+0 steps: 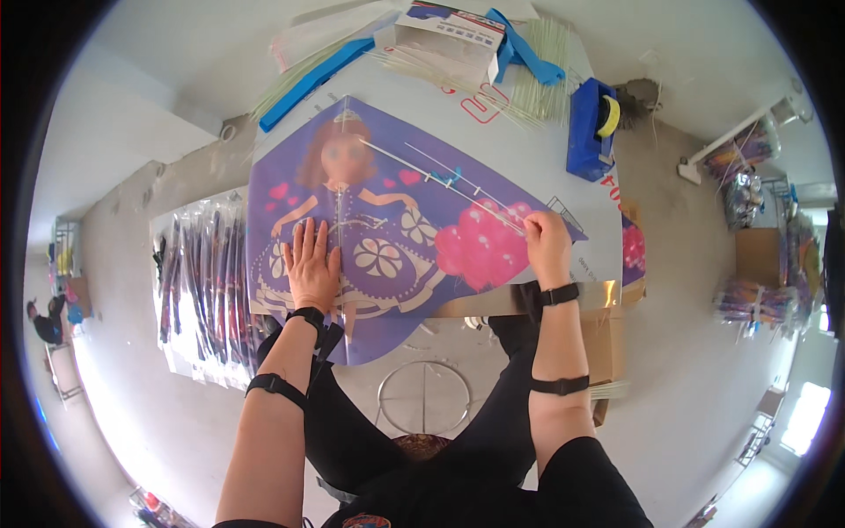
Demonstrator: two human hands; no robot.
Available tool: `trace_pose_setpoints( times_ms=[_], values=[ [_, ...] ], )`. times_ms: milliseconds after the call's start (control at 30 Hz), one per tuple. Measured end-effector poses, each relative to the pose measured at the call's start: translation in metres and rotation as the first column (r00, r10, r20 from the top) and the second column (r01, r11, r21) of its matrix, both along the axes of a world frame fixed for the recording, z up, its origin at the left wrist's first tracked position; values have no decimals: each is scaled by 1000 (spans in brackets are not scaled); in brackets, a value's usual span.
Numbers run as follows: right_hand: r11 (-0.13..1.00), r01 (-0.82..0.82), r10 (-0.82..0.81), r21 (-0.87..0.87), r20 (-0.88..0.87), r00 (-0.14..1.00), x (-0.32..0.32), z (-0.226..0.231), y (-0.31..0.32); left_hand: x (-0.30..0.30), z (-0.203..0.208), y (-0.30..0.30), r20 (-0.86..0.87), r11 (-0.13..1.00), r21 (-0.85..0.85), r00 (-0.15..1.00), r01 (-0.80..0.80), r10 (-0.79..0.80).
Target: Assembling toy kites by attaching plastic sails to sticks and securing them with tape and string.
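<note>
On the counter (563,189), the left hand (311,262) lies flat with fingers spread on the purple kite sheet (370,238), pinning it near its centre spine. To the right, the right hand (546,242) has fingers pressed together, pinching the thin white rod (449,187). Too hard a pull there could bend the rod or crease the sheet.

Bare forearms, black straps at wrists and forearms, black clothes.

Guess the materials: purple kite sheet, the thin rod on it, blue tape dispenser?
Kite sheet: likely thin plastic film or light fabric; glossy print, lies flat. Rod: pale, very thin, maybe fibreglass or plastic. Tape dispenser: moulded hard plastic, solid blue, slight sheen.
</note>
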State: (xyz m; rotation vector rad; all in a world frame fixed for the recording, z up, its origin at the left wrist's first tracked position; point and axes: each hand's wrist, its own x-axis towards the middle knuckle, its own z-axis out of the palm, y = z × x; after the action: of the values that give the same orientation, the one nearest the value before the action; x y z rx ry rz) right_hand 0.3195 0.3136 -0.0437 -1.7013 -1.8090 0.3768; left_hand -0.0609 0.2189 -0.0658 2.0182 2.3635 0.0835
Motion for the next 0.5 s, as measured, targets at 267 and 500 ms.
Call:
trace_pose_setpoints(
  times_ms=[267,500],
  values=[
    [994,-70,65,89,62,996,38,-17,32,5,-1,3,-17,1000,-26,1000,-5,5],
    [1000,-3,3,23,34,999,49,-24,36,-5,-14,2,24,999,-5,999,42,-41]
  ],
)
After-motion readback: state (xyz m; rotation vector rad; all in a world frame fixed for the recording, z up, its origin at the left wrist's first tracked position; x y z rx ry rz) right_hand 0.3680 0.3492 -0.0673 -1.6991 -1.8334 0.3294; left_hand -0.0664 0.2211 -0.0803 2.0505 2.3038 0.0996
